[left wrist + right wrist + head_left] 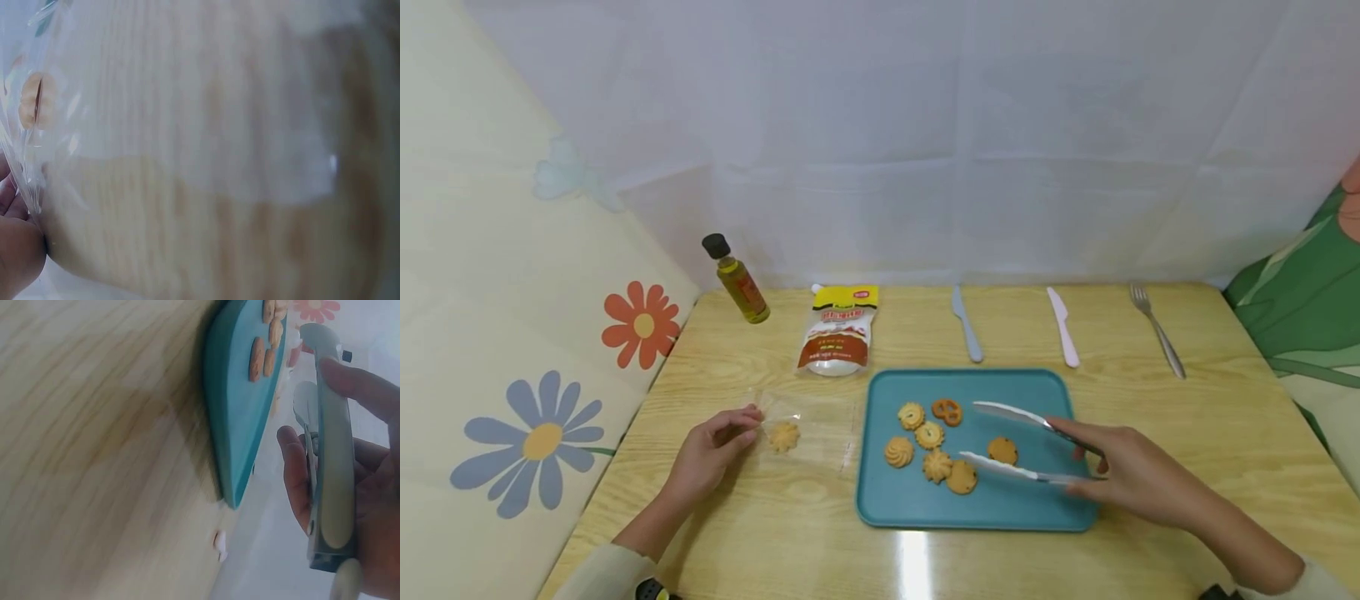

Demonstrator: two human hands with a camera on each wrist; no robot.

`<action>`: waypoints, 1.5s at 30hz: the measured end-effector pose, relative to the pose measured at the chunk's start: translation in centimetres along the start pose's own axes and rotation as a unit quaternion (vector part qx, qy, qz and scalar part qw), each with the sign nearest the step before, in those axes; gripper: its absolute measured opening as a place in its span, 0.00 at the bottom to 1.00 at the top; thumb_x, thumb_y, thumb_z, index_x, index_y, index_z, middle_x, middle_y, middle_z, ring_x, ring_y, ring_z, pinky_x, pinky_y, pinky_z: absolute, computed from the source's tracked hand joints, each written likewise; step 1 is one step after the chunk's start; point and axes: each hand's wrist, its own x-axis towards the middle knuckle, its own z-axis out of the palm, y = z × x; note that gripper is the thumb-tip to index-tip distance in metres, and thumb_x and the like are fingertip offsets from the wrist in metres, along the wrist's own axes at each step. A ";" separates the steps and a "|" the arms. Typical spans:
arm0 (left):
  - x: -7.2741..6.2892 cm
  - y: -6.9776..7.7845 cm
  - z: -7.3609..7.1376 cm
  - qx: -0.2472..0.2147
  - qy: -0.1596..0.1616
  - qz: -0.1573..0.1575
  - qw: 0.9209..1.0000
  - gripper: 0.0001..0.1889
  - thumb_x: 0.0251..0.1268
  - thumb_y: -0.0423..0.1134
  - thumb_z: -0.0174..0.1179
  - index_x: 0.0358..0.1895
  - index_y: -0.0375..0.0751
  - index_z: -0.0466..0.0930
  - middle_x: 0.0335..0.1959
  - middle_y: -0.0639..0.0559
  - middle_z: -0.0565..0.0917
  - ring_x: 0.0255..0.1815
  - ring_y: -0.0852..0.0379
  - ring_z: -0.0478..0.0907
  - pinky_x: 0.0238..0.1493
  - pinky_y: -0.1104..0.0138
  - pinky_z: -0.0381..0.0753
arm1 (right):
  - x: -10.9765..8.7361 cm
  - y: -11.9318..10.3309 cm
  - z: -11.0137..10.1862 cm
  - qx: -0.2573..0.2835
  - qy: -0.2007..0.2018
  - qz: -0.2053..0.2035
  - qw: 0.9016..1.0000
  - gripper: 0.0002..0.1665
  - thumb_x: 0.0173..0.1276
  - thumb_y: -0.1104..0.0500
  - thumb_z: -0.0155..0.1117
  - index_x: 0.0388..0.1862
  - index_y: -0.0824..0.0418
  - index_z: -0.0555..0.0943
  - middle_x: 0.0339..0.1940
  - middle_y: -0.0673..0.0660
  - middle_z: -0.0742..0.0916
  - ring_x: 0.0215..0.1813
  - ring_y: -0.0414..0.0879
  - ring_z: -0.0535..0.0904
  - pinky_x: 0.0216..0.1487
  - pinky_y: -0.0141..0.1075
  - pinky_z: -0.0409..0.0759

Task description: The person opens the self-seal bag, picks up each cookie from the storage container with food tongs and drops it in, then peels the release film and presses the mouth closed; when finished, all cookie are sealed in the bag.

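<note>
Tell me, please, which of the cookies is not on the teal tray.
The flower-shaped cookie in the clear bag, by the left hand; the other cookies lie on the teal tray.

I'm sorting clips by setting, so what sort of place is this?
Probably a staged tabletop setup, likely indoors: a wooden table bearing a teal tray of cookies, with a creased white sheet hung behind and a flower-printed sheet at the left.

Seven cookies (937, 466) are lying in view, six of them sharing one tray (1030, 392) with one pretzel (951, 414). One counter (1225, 433) is carrying two knives (967, 325), one fork (1159, 333), one bottle (742, 287) and one pouch (837, 333). One clear bag (820, 433) and one pair of tongs (1011, 412) are also showing.
</note>
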 end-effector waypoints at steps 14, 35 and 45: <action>-0.1 -0.2 0.1 -0.009 0.001 0.012 1.000 0.07 0.76 0.32 0.61 0.47 0.32 0.85 0.61 0.35 0.83 0.64 0.79 0.70 0.62 0.87 0.67 | -1.3 1.5 -0.1 0.002 -0.015 0.013 1.000 0.49 0.62 0.50 0.79 0.79 0.58 0.68 0.41 0.50 0.82 0.22 0.33 0.68 0.22 0.30 0.72; 0.0 -0.3 0.1 -0.011 0.000 0.012 1.000 0.06 0.76 0.30 0.60 0.47 0.31 0.84 0.60 0.34 0.83 0.63 0.80 0.70 0.62 0.87 0.67 | -1.7 2.8 0.3 -0.017 -0.023 -0.031 0.999 0.43 0.63 0.54 0.79 0.74 0.64 0.73 0.37 0.42 0.83 0.29 0.31 0.72 0.27 0.29 0.74; 0.0 0.1 0.0 -0.001 -0.004 -0.007 1.000 0.07 0.76 0.33 0.60 0.48 0.33 0.84 0.62 0.38 0.83 0.67 0.73 0.71 0.62 0.87 0.66 | -1.6 2.6 0.1 -0.011 -0.019 -0.036 0.999 0.41 0.63 0.55 0.78 0.73 0.63 0.75 0.34 0.40 0.82 0.29 0.31 0.71 0.26 0.29 0.74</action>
